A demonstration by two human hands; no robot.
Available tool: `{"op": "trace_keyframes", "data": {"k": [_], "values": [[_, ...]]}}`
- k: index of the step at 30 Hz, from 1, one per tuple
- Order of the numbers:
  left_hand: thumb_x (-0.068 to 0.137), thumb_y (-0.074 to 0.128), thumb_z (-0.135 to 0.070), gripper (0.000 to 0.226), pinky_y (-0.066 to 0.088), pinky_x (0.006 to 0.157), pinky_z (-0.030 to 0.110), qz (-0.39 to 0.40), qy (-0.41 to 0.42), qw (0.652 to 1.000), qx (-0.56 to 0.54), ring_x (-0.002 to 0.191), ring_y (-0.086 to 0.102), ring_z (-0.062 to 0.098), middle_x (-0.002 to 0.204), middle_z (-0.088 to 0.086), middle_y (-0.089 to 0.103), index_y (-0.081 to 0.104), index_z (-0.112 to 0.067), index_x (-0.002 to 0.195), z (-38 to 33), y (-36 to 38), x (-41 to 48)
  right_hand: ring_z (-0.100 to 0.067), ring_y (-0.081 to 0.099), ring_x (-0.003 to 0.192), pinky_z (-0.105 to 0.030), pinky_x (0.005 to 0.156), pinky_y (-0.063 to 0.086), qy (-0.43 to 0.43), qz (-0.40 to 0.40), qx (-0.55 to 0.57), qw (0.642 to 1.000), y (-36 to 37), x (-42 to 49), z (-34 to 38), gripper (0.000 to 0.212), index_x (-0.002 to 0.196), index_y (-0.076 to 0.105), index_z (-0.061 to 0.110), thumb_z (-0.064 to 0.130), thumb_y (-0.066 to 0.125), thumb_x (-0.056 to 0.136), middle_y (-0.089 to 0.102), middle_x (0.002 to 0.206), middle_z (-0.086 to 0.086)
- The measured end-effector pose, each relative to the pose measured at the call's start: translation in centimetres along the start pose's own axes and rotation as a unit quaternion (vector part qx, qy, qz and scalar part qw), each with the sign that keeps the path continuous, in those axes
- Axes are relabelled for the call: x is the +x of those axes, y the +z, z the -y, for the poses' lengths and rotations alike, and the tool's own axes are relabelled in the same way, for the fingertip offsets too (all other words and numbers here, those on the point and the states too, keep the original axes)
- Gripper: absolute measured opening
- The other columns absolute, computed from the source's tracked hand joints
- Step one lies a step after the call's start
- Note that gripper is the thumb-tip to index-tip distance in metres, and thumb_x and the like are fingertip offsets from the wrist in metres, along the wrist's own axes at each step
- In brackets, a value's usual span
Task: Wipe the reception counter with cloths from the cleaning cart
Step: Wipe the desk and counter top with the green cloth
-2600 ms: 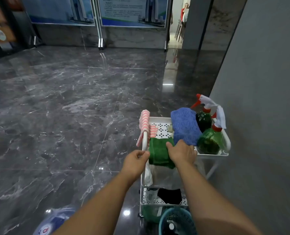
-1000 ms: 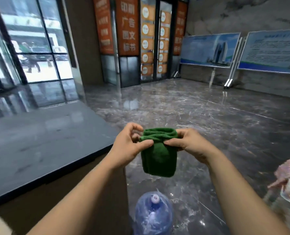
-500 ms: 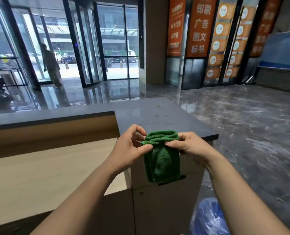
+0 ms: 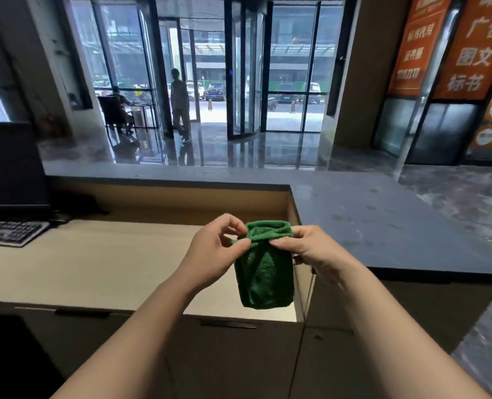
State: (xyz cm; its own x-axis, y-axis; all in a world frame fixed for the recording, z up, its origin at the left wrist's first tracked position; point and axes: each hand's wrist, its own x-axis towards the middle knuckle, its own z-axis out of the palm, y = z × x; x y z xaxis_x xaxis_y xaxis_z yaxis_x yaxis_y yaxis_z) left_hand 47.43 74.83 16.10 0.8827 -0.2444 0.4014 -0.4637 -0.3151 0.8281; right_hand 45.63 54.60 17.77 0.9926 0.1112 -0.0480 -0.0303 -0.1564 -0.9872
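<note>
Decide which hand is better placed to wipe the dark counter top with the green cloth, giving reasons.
Probably the right hand. Both hands pinch the top edge of the green cloth, but the right hand sits beside the dark counter top, while the left hand hangs over the lower pale desk.

Your light comes from the doors [image 4: 239,67] far beyond your fingers [image 4: 224,220]: daylight pours through the glass, bright and slightly washed out. It glares off the floor [image 4: 210,151] beyond them and lays a dull sheen on the counter [image 4: 382,220] to their right. The cloth [image 4: 263,272] between your fingers is sharp and evenly lit, its shadows soft. Well left of your fingers the monitor [image 4: 8,168] sinks to near black, and below them the cabinet fronts [image 4: 239,355] are dim. Straight lines bow near the edges; the banners [image 4: 469,44] up to the right smear slightly.
</note>
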Motion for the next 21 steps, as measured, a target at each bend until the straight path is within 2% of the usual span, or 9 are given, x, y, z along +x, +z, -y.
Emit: {"op": "trace_keyframes", "data": {"k": [3,7,12,15,18,21], "values": [[0.083,0.069,-0.007,0.027,0.048,0.064,0.02,-0.019,-0.006,1.0,0.019,0.075,0.06,0.008,0.089,-0.006,0.063,0.055,-0.031,0.08,1.0,-0.7,0.6,-0.003,0.068,0.07,-0.016,0.053,0.047,0.0,0.019,-0.001,1.0,0.6,1.8,0.0,0.007,0.092,0.074,0.013,0.015,0.071,0.086,0.074,0.079,0.003],[0.083,0.071,-0.014,0.022,0.053,0.067,0.023,-0.008,-0.012,0.997,0.072,0.074,0.062,0.008,0.094,-0.009,0.066,0.064,-0.034,0.085,1.8,-1.2,1.9,-0.006,0.066,0.073,-0.017,0.057,0.049,-0.002,0.043,-0.009,0.999,0.8,3.9,0.0,0.012,0.096,0.074,0.01,0.015,0.07,0.086,0.073,0.084,-0.001],[0.076,0.073,-0.026,0.015,0.055,0.076,0.034,0.027,-0.026,0.986,0.163,0.084,0.064,0.01,0.091,-0.013,0.068,0.061,-0.035,0.078,3.9,-1.5,3.2,-0.006,0.067,0.077,-0.017,0.059,0.051,-0.002,0.071,-0.046,0.996,0.8,6.2,-0.9,0.017,0.103,0.074,0.008,0.015,0.069,0.088,0.074,0.09,-0.002],[0.064,0.061,-0.036,0.01,0.053,0.073,0.035,0.029,-0.03,0.979,0.197,0.078,0.063,0.012,0.079,-0.01,0.067,0.058,-0.029,0.07,4.8,-1.5,3.7,-0.005,0.066,0.075,-0.016,0.059,0.051,0.0,0.087,-0.057,0.995,1.3,7.3,-1.6,0.011,0.098,0.074,0.011,0.013,0.067,0.089,0.073,0.086,-0.001],[0.062,0.059,-0.026,0.01,0.044,0.062,0.029,0.001,-0.072,0.994,0.085,0.062,0.053,0.011,0.064,-0.005,0.059,0.059,-0.017,0.066,5.6,-1.6,4.3,-0.004,0.067,0.073,-0.017,0.058,0.05,0.006,0.105,-0.045,0.993,1.8,8.4,-2.0,0.01,0.096,0.075,0.011,0.011,0.068,0.088,0.073,0.084,0.0],[0.067,0.056,-0.022,0.016,0.043,0.063,0.029,-0.015,-0.102,0.995,-0.008,0.063,0.054,0.011,0.066,-0.001,0.061,0.063,-0.008,0.072,7.4,-2.1,4.8,-0.008,0.061,0.076,-0.02,0.061,0.045,0.017,0.112,-0.059,0.992,2.5,9.6,-2.6,0.022,0.105,0.073,0.003,0.012,0.071,0.086,0.07,0.09,-0.005]]}}
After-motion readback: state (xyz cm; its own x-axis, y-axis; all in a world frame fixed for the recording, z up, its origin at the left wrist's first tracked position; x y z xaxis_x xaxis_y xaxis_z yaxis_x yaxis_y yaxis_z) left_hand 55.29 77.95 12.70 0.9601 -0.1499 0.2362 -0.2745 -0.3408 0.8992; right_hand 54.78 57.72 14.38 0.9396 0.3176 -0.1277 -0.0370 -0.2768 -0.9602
